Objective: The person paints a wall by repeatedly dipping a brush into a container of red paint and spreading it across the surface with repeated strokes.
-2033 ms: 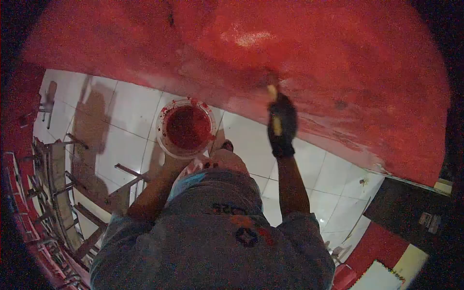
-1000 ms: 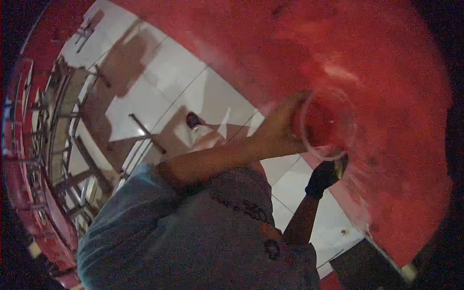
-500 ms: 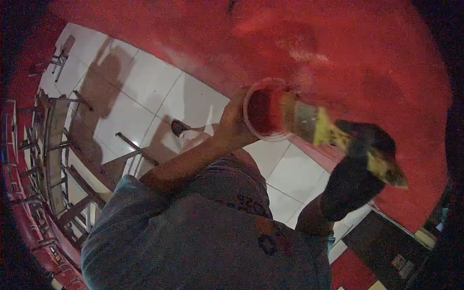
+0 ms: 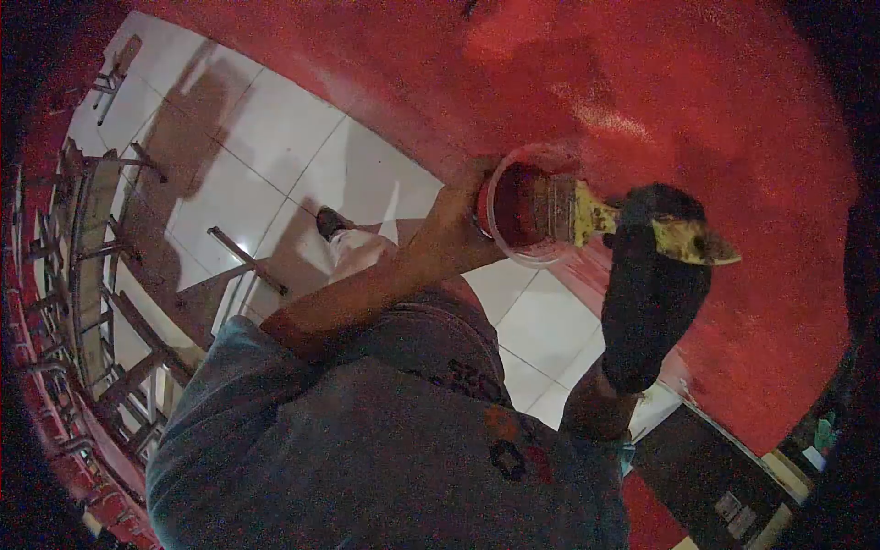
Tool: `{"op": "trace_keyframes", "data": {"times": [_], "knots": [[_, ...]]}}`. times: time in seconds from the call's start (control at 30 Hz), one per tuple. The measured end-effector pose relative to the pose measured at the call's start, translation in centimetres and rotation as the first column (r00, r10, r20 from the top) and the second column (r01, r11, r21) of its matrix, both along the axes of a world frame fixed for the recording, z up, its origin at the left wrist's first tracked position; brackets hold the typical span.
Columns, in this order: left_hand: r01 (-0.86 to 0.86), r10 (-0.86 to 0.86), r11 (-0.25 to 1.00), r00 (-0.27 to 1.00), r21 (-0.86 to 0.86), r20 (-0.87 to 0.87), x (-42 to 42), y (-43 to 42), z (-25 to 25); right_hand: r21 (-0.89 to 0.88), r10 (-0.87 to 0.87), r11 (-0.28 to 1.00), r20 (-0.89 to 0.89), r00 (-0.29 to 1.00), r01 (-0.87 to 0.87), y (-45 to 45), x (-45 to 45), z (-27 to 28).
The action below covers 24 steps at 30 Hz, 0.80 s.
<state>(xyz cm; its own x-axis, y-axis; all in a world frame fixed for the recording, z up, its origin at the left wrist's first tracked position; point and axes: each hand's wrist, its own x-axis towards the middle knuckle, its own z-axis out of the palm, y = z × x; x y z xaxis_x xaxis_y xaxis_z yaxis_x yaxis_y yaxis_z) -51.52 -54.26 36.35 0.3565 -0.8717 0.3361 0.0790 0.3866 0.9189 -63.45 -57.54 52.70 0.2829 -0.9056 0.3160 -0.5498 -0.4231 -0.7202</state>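
Note:
My left hand (image 4: pixel 469 209), bare, is wrapped round the side of a clear plastic cup (image 4: pixel 498 225) whose inside shows dark red paint (image 4: pixel 522 206). In my right hand (image 4: pixel 655 266), which wears a black glove, is a paintbrush (image 4: pixel 594 218) with a yellow handle; the handle's end sticks out past the fist. The brush's bristles point left into the mouth of the cup, at its right rim. Whether the bristle tips touch the paint, I cannot tell. The fingers of my left hand are mostly hidden behind the cup.
A red wall (image 4: pixel 733 119) with a pale worn patch (image 4: pixel 610 119) rises beyond my hands. White floor tiles (image 4: pixel 293 119) lie below, with my shoe (image 4: pixel 330 223) on them. Chairs and tables with metal legs (image 4: pixel 115 247) stand at left. A dark panel (image 4: pixel 706 467) is at lower right.
My right hand has moved up and slightly left, and the paintbrush has turned closer to level. The cup in my left hand has shifted a little right.

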Motion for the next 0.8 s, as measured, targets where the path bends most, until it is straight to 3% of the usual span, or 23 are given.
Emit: {"op": "trace_keyframes", "data": {"times": [0.03,0.1,0.17,0.27,0.3,0.33,0.37,0.4,0.47,0.53,0.6,0.63,0.67,0.7,0.77,0.8], "knots": [[0.021,-0.022,0.999,1.0,0.05,0.014,0.2,-0.2,-0.5,0.091,-0.012,0.996,0.106,0.994,0.003,-0.2,0.1,-0.3],[0.042,-0.045,0.994,0.999,0.099,0.027,0.3,-0.2,-0.6,0.091,-0.028,0.996,0.092,0.995,0.02,-0.2,0.2,-0.3],[0.039,-0.04,0.998,0.998,0.041,0.041,0.4,-0.2,-0.4,0.09,-0.042,0.995,0.079,0.996,0.035,-0.4,0.3,-0.4],[-0.004,0.002,1.0,0.99,0.012,0.139,0.8,0.0,0.2,0.04,-0.017,0.999,0.034,0.999,0.016,-0.5,0.1,-0.3],[-0.003,0.002,1.0,0.99,0.013,0.14,0.7,-0.1,0.0,-0.037,-0.028,0.999,-0.093,0.995,0.024,-0.5,-0.1,-0.2],[0.033,-0.032,0.995,0.999,0.098,-0.012,0.5,-0.2,-0.4,-0.115,-0.048,0.993,-0.218,0.975,0.023,-0.4,-0.2,0.1],[0.083,-0.054,0.981,0.985,0.174,-0.166,0.3,-0.3,-0.7,-0.115,-0.05,0.993,-0.218,0.975,0.025,-0.2,-0.3,0.4],[0.083,-0.054,0.981,0.985,0.173,-0.166,0.5,-0.2,-0.3,-0.078,-0.101,0.993,-0.111,0.989,0.092,0.0,-0.4,0.7],[-0.064,0.059,0.998,0.986,0.028,0.158,0.9,0.2,0.7,-0.034,-0.154,0.988,-0.004,0.988,0.154,-0.2,-0.7,0.7],[-0.06,0.05,0.997,0.988,0.057,0.148,0.8,0.4,0.7,0.218,-0.415,0.905,0.264,0.87,0.365,-1.1,-2.0,-0.2],[-0.053,0.041,0.995,0.99,0.084,0.138,0.7,0.4,0.5,0.208,-0.41,0.908,0.264,0.873,0.364,-1.9,-4.8,-2.2],[-0.031,0.026,0.996,0.998,0.082,0.062,0.6,0.4,0.3,-0.217,-0.29,0.938,-0.063,0.955,0.27,-2.0,-5.9,-2.9],[-0.009,0.01,0.997,1.0,0.079,-0.014,0.5,0.5,0.3,-0.547,-0.273,0.837,-0.412,0.869,0.004,-1.8,-6.6,-3.5],[-0.006,0.007,0.997,1.0,0.074,-0.013,0.5,0.4,0.5,-0.551,-0.278,0.835,-0.409,0.869,0.008,-1.5,-6.9,-4.4],[-0.099,0.092,0.995,0.979,0.029,0.183,0.5,0.3,0.9,-0.27,-0.204,0.957,-0.382,0.901,0.103,-0.8,-7.3,-5.8],[-0.094,0.088,0.995,0.979,0.024,0.185,0.5,0.4,0.8,-0.275,-0.211,0.955,-0.379,0.901,0.108,-0.6,-7.1,-5.8]]}}
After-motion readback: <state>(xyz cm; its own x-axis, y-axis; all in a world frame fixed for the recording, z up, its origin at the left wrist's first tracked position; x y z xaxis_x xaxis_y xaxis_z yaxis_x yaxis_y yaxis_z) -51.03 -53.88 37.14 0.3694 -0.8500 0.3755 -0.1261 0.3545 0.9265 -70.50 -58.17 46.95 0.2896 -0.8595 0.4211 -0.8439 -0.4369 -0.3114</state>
